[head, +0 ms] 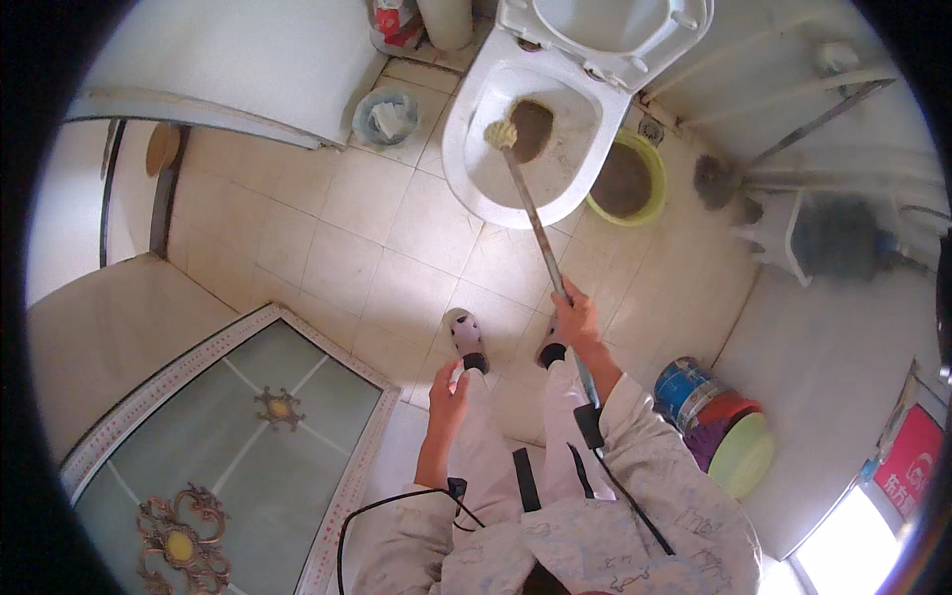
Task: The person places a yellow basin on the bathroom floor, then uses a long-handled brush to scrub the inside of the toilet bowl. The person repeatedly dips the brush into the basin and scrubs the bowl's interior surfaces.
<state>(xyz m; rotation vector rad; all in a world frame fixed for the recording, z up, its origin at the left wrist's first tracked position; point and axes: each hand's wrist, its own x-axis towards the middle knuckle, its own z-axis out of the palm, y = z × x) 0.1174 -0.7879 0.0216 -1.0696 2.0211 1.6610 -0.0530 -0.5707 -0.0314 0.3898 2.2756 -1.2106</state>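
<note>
My right hand [579,312] is closed around the long handle of a toilet brush [533,216]. The yellowish brush head rests inside the bowl of a white toilet [462,182], at the left edge of the dark opening at its bottom. Both the seat and the lid [684,48] are raised. My left hand [448,394] hangs in front of my left leg, fingers curled, with something small and pale reddish-white near the fingertips; whether it holds this is unclear. Brown stains or residue show in the bowl.
A yellow-green basin [654,204] with dark contents stands right of the toilet, beside a floor drain [651,130]. A lined waste bin [364,119] is at its left. A blue bucket [683,387] and green basin [744,457] lie at right. A glass-panelled door [327,416] stands at lower left.
</note>
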